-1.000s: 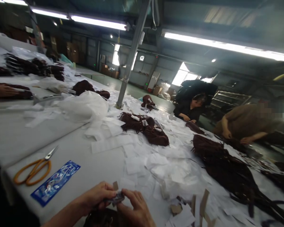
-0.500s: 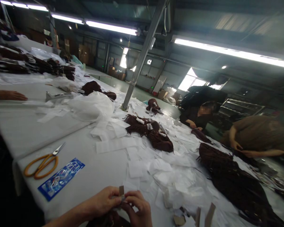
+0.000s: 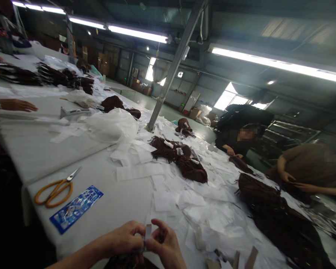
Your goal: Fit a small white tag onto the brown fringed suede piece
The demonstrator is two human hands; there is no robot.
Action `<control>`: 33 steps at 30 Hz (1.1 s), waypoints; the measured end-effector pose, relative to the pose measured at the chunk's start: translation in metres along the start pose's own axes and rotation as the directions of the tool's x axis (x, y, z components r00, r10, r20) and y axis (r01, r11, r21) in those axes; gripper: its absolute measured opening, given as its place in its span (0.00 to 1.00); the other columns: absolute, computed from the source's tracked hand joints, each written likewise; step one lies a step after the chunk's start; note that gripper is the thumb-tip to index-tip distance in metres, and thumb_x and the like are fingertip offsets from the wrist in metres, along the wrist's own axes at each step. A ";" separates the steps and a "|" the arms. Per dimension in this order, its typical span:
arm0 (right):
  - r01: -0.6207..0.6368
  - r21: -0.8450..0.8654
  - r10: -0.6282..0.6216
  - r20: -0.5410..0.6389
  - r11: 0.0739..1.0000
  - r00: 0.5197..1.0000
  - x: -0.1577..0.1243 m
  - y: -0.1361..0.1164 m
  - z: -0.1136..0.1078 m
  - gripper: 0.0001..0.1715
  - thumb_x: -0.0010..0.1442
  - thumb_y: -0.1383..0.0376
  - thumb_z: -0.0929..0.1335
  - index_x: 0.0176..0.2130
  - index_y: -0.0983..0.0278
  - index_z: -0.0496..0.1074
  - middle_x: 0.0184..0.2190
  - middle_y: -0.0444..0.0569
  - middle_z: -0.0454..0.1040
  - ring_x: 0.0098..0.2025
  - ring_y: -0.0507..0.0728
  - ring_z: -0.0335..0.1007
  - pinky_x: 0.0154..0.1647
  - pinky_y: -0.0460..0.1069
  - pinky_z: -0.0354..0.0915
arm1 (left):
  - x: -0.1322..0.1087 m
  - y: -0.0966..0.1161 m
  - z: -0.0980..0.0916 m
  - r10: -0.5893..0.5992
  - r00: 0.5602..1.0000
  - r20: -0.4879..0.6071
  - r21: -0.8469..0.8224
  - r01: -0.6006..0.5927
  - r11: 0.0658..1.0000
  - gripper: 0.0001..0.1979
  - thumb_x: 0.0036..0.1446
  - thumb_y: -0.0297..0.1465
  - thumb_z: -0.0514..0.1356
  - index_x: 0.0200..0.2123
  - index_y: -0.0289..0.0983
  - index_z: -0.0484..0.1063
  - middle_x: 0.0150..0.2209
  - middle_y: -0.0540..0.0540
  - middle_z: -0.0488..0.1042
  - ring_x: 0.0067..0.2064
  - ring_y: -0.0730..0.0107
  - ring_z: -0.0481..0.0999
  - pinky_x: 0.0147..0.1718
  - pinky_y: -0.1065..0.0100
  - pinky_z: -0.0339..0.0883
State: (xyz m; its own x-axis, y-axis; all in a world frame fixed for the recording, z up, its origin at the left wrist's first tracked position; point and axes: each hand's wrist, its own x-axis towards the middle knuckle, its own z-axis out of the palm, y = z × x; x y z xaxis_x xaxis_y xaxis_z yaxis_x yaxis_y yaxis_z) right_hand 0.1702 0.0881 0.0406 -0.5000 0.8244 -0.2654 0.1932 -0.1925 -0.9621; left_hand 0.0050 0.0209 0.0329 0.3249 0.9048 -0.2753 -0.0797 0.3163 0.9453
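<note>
From my remote seat I see both forearms come in from the bottom edge, wrists held low over the near side of the table. The left hand (image 3: 126,239) is curled almost closed, thumb and forefinger pinched on a narrow white paper strip (image 3: 148,231). The right hand (image 3: 168,246) meets it from the other side, with thumb and first fingers nipped onto the same strip and the forefinger arched above it. The strip stands upright between the fingertips, flat and stiff-looking, over the near edge of the white cloth-covered table (image 3: 114,200). A dark brown mass (image 3: 120,263) sits under the hands, possibly fibrous, though the view is too dark and cropped there to be sure. To the left, well apart, lie orange-handled steel scissors (image 3: 54,188) and, just beside them, a flat blue printed plastic packet (image 3: 76,208) (glossy, lying askew). Beyond the hands the cloth is littered with loose white paper slips (image 3: 201,213), thin and crumpled. A dark brown fringed bundle (image 3: 184,162) rests among them, and a co-worker's hand (image 3: 16,105) lies flat at the far left.
</note>
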 end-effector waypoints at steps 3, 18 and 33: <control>-0.012 -0.019 0.013 0.034 1.000 0.999 0.000 -0.004 -0.001 0.22 0.34 0.69 0.75 0.35 0.67 0.75 0.19 0.37 0.67 0.22 0.49 0.61 0.25 0.44 0.58 | -0.005 0.003 -0.001 0.054 0.998 -0.045 0.062 -0.051 0.997 0.14 0.51 0.39 0.61 0.39 0.37 0.74 0.27 0.50 0.75 0.27 0.69 0.72 0.29 0.71 0.65; 0.044 -0.566 0.249 0.429 0.823 0.868 0.002 -0.049 -0.016 0.22 0.42 0.73 0.60 0.32 0.64 0.80 0.20 0.43 0.76 0.21 0.51 0.72 0.18 0.39 0.59 | -0.002 -0.002 0.005 0.047 0.998 0.043 0.278 -0.057 0.959 0.12 0.45 0.25 0.53 0.26 0.35 0.77 0.21 0.50 0.73 0.24 0.65 0.75 0.22 0.72 0.64; 0.000 -0.669 0.363 0.405 0.744 0.839 0.009 -0.063 -0.016 0.06 0.41 0.70 0.65 0.19 0.65 0.72 0.14 0.40 0.69 0.14 0.46 0.60 0.12 0.38 0.47 | -0.007 0.004 0.003 -0.032 1.000 0.000 0.395 0.029 0.918 0.12 0.43 0.28 0.58 0.32 0.37 0.80 0.19 0.53 0.68 0.21 0.73 0.65 0.17 0.75 0.53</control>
State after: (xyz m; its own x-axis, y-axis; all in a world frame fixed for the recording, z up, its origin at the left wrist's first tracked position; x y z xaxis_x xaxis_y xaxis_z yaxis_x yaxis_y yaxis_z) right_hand 0.1674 0.1159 0.0995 -0.6909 0.4065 -0.5978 0.7079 0.2129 -0.6734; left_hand 0.0052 0.0154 0.0389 0.3276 0.8942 -0.3050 0.3083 0.2040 0.9292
